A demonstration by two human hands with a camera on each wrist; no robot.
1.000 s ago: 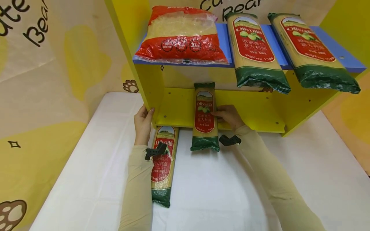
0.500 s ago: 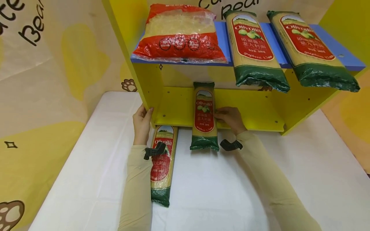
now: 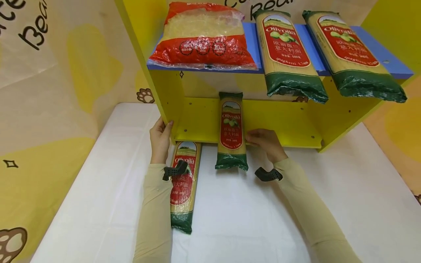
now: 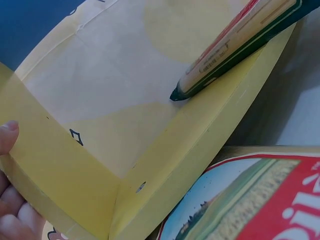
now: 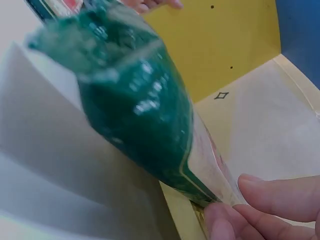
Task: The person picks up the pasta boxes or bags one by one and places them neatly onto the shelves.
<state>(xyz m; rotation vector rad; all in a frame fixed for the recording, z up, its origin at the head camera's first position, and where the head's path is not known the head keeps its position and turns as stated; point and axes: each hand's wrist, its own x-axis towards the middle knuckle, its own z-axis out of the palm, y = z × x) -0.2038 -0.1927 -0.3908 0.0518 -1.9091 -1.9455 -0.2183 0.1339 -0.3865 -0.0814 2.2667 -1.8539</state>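
Observation:
My left hand (image 3: 160, 140) grips the front edge of the yellow shelf unit's left side panel (image 3: 166, 98), thumb on its inner face and fingers outside. A spaghetti pack (image 3: 231, 131) with a red label and green ends lies on the yellow bottom board (image 3: 276, 120), its near end jutting past the front edge. Beside its right edge is my right hand (image 3: 266, 142); in the right wrist view the fingertips (image 5: 220, 215) are right at the pack's side, the thumb apart from its face. A second spaghetti pack (image 3: 184, 190) lies on the white cloth, partly hidden by the left forearm.
On the blue upper shelf (image 3: 391, 65) lie a red-and-clear bag of pasta (image 3: 204, 36) and two more spaghetti packs, one left (image 3: 289, 54) and one right (image 3: 352, 54), their green ends overhanging the front. A printed bear-pattern sheet (image 3: 65, 73) stands behind.
My right thumb has come off the pack's face, and the hand has slid slightly right and toward me. The pack stays on the bottom board. My left hand keeps its grip.

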